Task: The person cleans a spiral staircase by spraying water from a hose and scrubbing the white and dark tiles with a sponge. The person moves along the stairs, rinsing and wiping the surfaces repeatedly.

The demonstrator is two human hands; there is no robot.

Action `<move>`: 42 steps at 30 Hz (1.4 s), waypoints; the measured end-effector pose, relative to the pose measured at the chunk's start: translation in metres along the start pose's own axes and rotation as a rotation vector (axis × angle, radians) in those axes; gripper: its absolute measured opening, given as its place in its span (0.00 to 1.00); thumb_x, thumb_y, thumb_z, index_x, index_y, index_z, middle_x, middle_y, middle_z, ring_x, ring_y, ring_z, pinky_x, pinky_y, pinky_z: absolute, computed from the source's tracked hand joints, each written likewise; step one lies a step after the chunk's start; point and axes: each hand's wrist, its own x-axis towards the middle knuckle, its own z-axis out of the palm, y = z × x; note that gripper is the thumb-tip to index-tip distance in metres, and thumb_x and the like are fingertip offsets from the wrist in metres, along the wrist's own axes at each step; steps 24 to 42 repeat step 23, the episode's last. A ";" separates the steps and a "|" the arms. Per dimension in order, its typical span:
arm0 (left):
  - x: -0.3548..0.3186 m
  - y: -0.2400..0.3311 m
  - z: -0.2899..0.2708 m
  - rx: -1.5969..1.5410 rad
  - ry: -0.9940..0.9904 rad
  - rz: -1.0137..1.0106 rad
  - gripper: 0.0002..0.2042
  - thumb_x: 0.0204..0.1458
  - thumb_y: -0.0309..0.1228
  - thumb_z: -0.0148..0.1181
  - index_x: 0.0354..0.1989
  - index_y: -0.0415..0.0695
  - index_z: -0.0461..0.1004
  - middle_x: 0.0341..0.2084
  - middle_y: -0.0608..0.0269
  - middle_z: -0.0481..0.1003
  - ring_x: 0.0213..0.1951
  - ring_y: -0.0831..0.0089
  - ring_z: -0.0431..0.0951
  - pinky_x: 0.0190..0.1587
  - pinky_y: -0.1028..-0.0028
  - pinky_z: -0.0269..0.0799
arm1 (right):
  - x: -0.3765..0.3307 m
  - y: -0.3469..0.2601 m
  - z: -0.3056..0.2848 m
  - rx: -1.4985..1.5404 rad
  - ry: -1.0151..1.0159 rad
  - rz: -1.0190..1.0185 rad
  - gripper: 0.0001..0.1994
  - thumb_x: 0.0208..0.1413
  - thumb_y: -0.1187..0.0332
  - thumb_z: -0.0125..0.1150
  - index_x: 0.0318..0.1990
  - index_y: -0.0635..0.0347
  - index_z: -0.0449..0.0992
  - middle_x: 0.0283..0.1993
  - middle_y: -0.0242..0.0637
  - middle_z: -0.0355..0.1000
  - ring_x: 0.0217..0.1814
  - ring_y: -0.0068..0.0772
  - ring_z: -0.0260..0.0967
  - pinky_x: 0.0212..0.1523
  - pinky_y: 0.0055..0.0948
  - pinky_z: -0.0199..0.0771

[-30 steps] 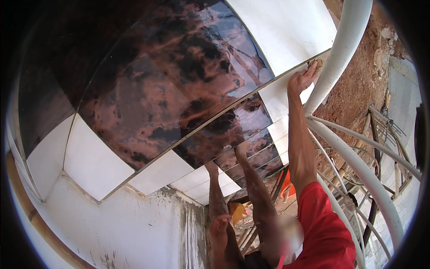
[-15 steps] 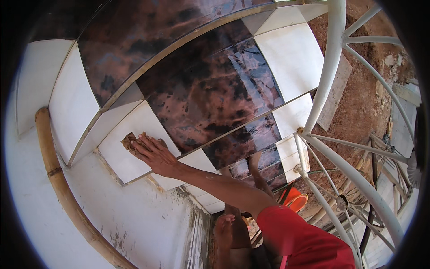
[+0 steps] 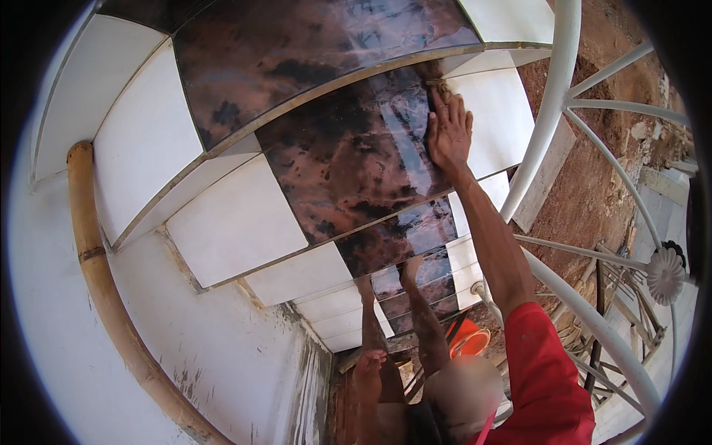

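Note:
Stretched forward, my right hand (image 3: 450, 133) presses a crumpled brown rag (image 3: 440, 89) against the stair step. The rag is mostly covered by the fingers. It lies at the seam between the glossy dark reddish-brown tile (image 3: 348, 148) and the white tile (image 3: 493, 111) on the right, close under the step above. Down by my thigh is my left hand (image 3: 368, 368), its fingers curled in; whether anything is inside them is hidden. Another white tile (image 3: 233, 219) forms the left end of the same step.
A white metal railing (image 3: 545, 126) curves along the right side, with reddish soil (image 3: 593, 163) beyond it. Along the left wall runs a bamboo pole (image 3: 93, 256). Below on the right stands an orange bucket (image 3: 469, 340). My bare legs (image 3: 423, 311) stand on the lower steps.
My right hand has swept the rag from the white tile at the left end of the step across to its right end. The left hand stays low by the thigh.

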 end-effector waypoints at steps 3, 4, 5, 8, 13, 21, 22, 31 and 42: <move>-0.005 -0.003 0.003 -0.028 -0.058 0.045 0.11 0.69 0.36 0.57 0.48 0.40 0.78 0.43 0.62 0.82 0.45 0.75 0.80 0.48 0.75 0.73 | 0.029 0.061 -0.030 -0.097 -0.047 0.373 0.27 0.73 0.59 0.41 0.77 0.47 0.56 0.76 0.50 0.56 0.78 0.60 0.51 0.72 0.60 0.55; -0.009 -0.004 0.005 -0.046 -0.078 0.086 0.11 0.70 0.35 0.57 0.48 0.40 0.79 0.43 0.62 0.82 0.45 0.75 0.80 0.48 0.75 0.73 | 0.033 0.064 -0.038 0.050 0.046 0.324 0.28 0.73 0.60 0.41 0.77 0.53 0.55 0.76 0.53 0.56 0.77 0.63 0.53 0.72 0.57 0.56; -0.011 -0.006 0.008 -0.067 -0.067 0.065 0.11 0.70 0.35 0.57 0.48 0.40 0.78 0.43 0.62 0.82 0.45 0.75 0.80 0.49 0.75 0.73 | 0.033 0.053 -0.039 0.133 0.173 0.300 0.28 0.72 0.62 0.42 0.77 0.56 0.54 0.75 0.56 0.55 0.76 0.65 0.53 0.73 0.57 0.55; -0.019 -0.007 0.006 -0.061 -0.043 0.064 0.11 0.70 0.34 0.57 0.48 0.39 0.78 0.42 0.62 0.81 0.44 0.76 0.80 0.49 0.75 0.74 | -0.010 -0.023 -0.034 0.374 0.261 0.288 0.26 0.73 0.65 0.40 0.76 0.61 0.58 0.76 0.63 0.54 0.76 0.70 0.54 0.74 0.52 0.56; -0.019 0.005 -0.009 -0.100 0.032 0.062 0.09 0.68 0.32 0.58 0.46 0.39 0.78 0.42 0.60 0.81 0.44 0.73 0.80 0.49 0.74 0.74 | -0.102 -0.248 -0.001 0.388 -0.412 -0.459 0.30 0.67 0.73 0.48 0.77 0.52 0.58 0.82 0.47 0.47 0.85 0.54 0.40 0.81 0.54 0.47; 0.002 0.012 -0.018 -0.061 0.125 0.011 0.10 0.67 0.33 0.58 0.46 0.38 0.77 0.42 0.59 0.81 0.45 0.71 0.80 0.49 0.72 0.73 | -0.025 -0.205 0.036 0.305 -0.500 -0.664 0.26 0.74 0.54 0.42 0.77 0.42 0.58 0.82 0.32 0.50 0.86 0.37 0.39 0.84 0.53 0.34; 0.003 0.016 -0.013 -0.035 0.139 -0.016 0.11 0.67 0.34 0.58 0.46 0.38 0.77 0.42 0.59 0.81 0.45 0.71 0.80 0.49 0.72 0.73 | -0.015 -0.170 0.026 0.358 -0.425 -0.641 0.26 0.74 0.54 0.42 0.77 0.41 0.58 0.82 0.31 0.51 0.86 0.36 0.39 0.84 0.53 0.33; 0.002 0.020 -0.007 -0.049 0.118 0.000 0.11 0.67 0.35 0.58 0.46 0.39 0.77 0.42 0.58 0.81 0.45 0.71 0.80 0.51 0.71 0.74 | -0.009 -0.168 0.021 0.313 -0.492 -0.638 0.26 0.74 0.54 0.42 0.77 0.41 0.58 0.82 0.31 0.51 0.86 0.36 0.39 0.84 0.53 0.33; 0.002 0.020 -0.007 -0.049 0.118 0.000 0.11 0.67 0.35 0.58 0.46 0.39 0.77 0.42 0.58 0.81 0.45 0.71 0.80 0.51 0.71 0.74 | -0.009 -0.168 0.021 0.313 -0.492 -0.638 0.26 0.74 0.54 0.42 0.77 0.41 0.58 0.82 0.31 0.51 0.86 0.36 0.39 0.84 0.53 0.33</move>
